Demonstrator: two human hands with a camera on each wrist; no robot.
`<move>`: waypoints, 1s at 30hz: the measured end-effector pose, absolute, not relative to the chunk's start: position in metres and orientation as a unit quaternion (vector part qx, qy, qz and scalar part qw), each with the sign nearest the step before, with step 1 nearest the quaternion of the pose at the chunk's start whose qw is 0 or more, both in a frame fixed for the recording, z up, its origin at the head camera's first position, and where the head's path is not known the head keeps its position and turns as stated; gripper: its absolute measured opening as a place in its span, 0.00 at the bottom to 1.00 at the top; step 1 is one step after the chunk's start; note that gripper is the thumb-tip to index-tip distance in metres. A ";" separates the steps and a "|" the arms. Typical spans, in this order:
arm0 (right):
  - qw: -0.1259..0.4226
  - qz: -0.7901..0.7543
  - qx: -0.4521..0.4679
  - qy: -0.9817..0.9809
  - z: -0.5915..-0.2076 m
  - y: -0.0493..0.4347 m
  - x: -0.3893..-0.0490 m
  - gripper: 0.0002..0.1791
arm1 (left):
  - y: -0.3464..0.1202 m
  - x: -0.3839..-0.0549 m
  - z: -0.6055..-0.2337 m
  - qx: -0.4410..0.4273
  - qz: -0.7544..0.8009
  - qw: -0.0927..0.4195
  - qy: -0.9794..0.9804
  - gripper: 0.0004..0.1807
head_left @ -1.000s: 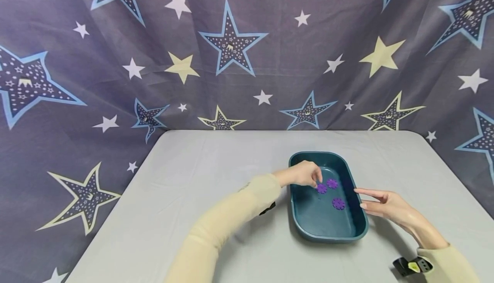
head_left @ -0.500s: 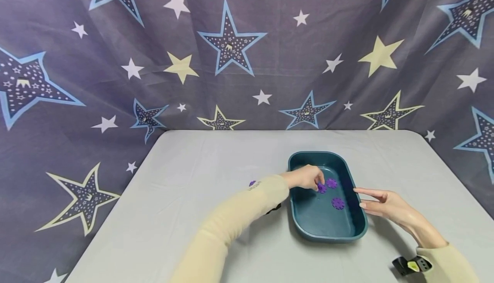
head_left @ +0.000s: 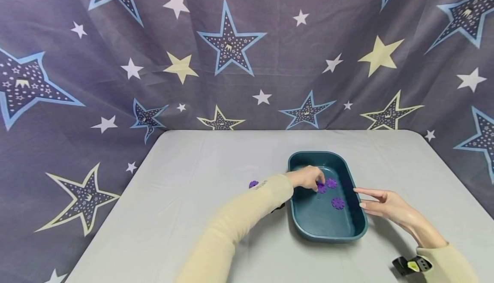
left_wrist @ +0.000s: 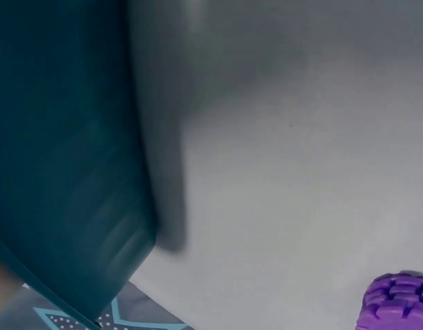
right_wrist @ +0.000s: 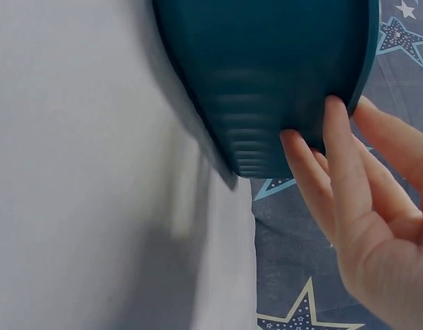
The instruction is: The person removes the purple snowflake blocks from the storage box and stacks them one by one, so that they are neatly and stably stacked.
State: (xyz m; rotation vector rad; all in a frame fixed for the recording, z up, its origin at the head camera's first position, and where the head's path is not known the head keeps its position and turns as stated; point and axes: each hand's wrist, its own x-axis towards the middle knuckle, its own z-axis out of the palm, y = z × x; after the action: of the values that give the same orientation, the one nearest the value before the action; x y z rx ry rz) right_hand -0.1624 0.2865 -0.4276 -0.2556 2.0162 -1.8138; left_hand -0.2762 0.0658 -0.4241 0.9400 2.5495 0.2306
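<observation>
Wheels (head_left: 338,203) of solid purple, round with notched edges, show inside a deep teal tray (head_left: 326,226) with rounded corners: two near each other, the third nearer the person. The left hand (head_left: 307,177) reaches in, bent fingers at the leftmost wheel; whether they grip it I cannot tell. The right hand (head_left: 393,209), fingers extended, touches the tray's right side. Another wheel (left_wrist: 395,302) sits on the pale table (head_left: 216,158) left of the tray, chunky blocks round its tread.
</observation>
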 end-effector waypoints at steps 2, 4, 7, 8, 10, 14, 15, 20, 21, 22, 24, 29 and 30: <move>0.209 -0.652 -0.092 0.723 -0.427 0.287 -0.163 0.20 | 0.072 -0.289 -0.443 0.333 0.077 0.200 0.918 0.17; 0.209 -0.652 -0.092 0.723 -0.427 0.287 -0.163 0.20 | 0.081 -0.315 -0.482 0.341 0.080 0.190 0.917 0.18; 0.209 -0.650 -0.092 0.725 -0.427 0.287 -0.163 0.20 | 0.091 -0.344 -0.527 0.341 0.084 0.180 0.919 0.20; 0.208 -0.649 -0.093 0.726 -0.427 0.287 -0.163 0.20 | 0.092 -0.353 -0.537 0.349 0.090 0.180 0.915 0.20; 0.208 -0.650 -0.096 0.725 -0.427 0.287 -0.163 0.20 | 0.089 -0.337 -0.513 0.335 0.083 0.195 0.918 0.20; 0.207 -0.648 -0.096 0.726 -0.426 0.286 -0.163 0.20 | 0.079 -0.309 -0.470 0.331 0.080 0.205 0.918 0.18; 0.207 -0.648 -0.095 0.727 -0.426 0.286 -0.163 0.20 | 0.076 -0.300 -0.457 0.325 0.076 0.212 0.919 0.18; 0.205 -0.645 -0.092 0.731 -0.426 0.285 -0.162 0.20 | 0.070 -0.276 -0.428 0.315 0.064 0.204 0.925 0.18; 0.205 -0.645 -0.093 0.731 -0.426 0.285 -0.162 0.20 | 0.070 -0.274 -0.427 0.318 0.060 0.199 0.925 0.18; 0.205 -0.644 -0.093 0.731 -0.426 0.285 -0.162 0.20 | 0.070 -0.273 -0.427 0.321 0.058 0.192 0.926 0.17; 0.206 -0.643 -0.092 0.732 -0.426 0.286 -0.162 0.20 | 0.069 -0.271 -0.427 0.327 0.051 0.183 0.926 0.17; 0.207 -0.634 -0.082 0.741 -0.426 0.286 -0.162 0.21 | 0.068 -0.272 -0.429 0.337 0.050 0.181 0.923 0.16; 0.206 -0.630 -0.079 0.744 -0.426 0.285 -0.162 0.21 | 0.068 -0.272 -0.430 0.336 0.051 0.182 0.922 0.16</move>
State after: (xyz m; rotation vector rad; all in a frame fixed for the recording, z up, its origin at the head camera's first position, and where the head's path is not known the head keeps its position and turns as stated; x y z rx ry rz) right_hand -0.1624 0.2855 -0.4261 -0.2206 2.0738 -1.7566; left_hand -0.2719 0.0678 -0.4295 0.9495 2.6035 0.1451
